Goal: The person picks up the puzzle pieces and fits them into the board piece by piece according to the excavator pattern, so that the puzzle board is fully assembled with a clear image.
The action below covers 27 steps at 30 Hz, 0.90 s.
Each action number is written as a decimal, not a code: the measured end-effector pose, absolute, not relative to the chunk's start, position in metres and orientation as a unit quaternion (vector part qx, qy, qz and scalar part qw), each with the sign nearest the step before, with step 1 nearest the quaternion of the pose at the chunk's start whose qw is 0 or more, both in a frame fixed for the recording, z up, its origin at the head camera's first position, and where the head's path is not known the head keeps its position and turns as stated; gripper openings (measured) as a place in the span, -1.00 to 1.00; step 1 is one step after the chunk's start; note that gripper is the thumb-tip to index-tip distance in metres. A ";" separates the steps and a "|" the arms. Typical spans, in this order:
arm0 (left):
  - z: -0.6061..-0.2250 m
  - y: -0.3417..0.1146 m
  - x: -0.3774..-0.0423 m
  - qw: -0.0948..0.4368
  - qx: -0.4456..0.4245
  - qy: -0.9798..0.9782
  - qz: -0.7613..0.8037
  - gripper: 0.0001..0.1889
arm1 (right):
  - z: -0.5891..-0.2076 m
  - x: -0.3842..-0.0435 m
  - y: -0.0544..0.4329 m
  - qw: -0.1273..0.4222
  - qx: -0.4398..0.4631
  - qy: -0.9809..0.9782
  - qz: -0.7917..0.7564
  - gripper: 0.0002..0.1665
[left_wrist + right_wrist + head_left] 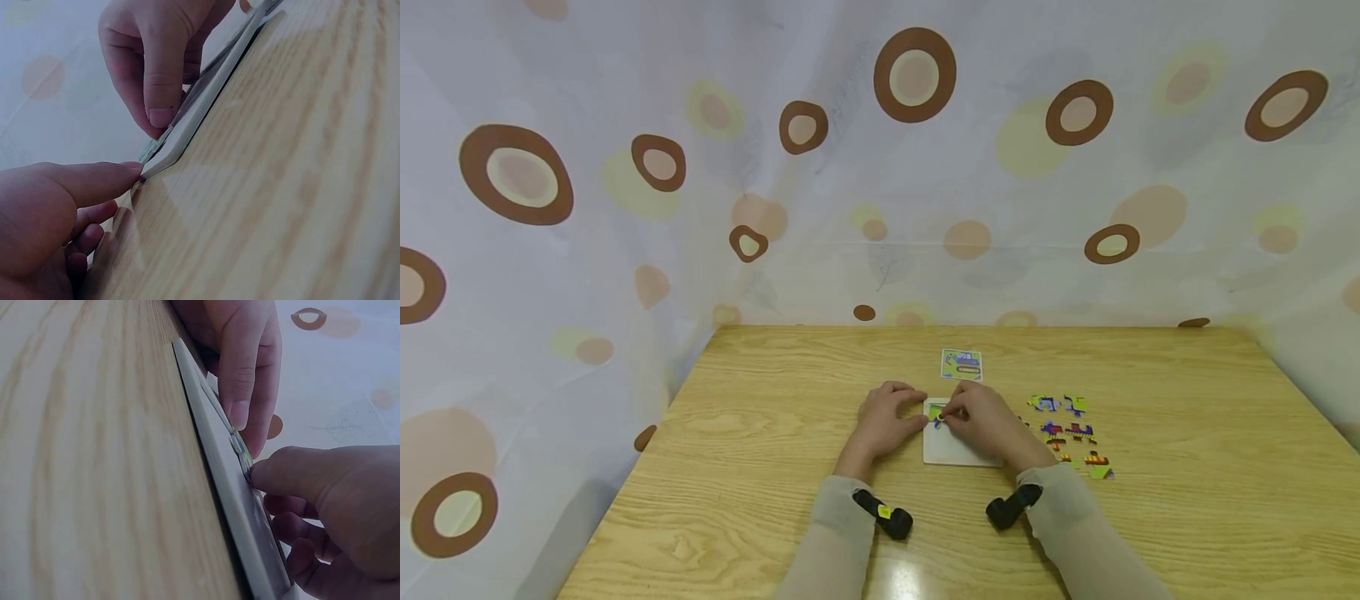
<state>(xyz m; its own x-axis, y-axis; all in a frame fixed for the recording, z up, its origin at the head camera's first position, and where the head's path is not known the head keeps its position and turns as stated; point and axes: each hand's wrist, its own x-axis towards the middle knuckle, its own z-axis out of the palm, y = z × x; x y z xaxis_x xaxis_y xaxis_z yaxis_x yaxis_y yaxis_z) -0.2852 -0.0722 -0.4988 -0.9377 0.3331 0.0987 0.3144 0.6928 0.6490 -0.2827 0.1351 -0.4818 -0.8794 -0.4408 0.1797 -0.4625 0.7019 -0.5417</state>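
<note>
A white puzzle board [958, 450] lies on the table before me, its upper left corner filled with green. At the board's left edge, my left hand [883, 421] rests with its thumb straight against the rim and its fingers near the top corner. My right hand [987, 421] reaches over the board and pinches a small puzzle piece [940, 417] at the upper left, beside the green part. In the right wrist view, the right thumb and fingertips meet low over the board's surface [222, 440]. The right hand hides much of the board and most of the piece.
Several loose, colourful puzzle pieces [1078, 433] lie on the wooden table [737, 467] to the right of the board. Behind the board is a picture card [962, 365] showing a digger. A patterned curtain [850, 192] hangs along the table's far edge.
</note>
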 end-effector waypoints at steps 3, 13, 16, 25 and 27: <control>-0.498 -0.072 -0.285 0.012 0.176 0.919 0.353 -0.62 | -0.482 -0.283 0.136 0.022 0.256 -0.922 0.291 -0.90; -0.495 -0.072 -0.283 0.010 0.180 0.917 0.356 -0.63 | -0.482 -0.284 0.136 0.019 0.269 -0.918 0.290 -0.92; -0.496 -0.072 -0.283 0.010 0.179 0.918 0.353 -0.62 | -0.482 -0.284 0.136 0.027 0.280 -0.917 0.284 -0.93; -0.495 -0.072 -0.283 0.014 0.175 0.917 0.357 -0.62 | -0.483 -0.285 0.136 0.028 0.277 -0.921 0.274 -0.93; -0.495 -0.072 -0.283 0.013 0.178 0.917 0.357 -0.63 | -0.484 -0.285 0.136 0.029 0.271 -0.921 0.278 -0.92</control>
<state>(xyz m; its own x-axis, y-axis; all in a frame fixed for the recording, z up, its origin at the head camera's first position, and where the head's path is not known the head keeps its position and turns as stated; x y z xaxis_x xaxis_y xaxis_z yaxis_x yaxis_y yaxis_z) -0.2828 -0.0718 -0.4946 -0.9364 0.3354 0.1031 0.3168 0.6821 0.6591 -0.2851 0.1356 -0.4836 -0.8514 -0.4833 0.2038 -0.5153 0.6985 -0.4965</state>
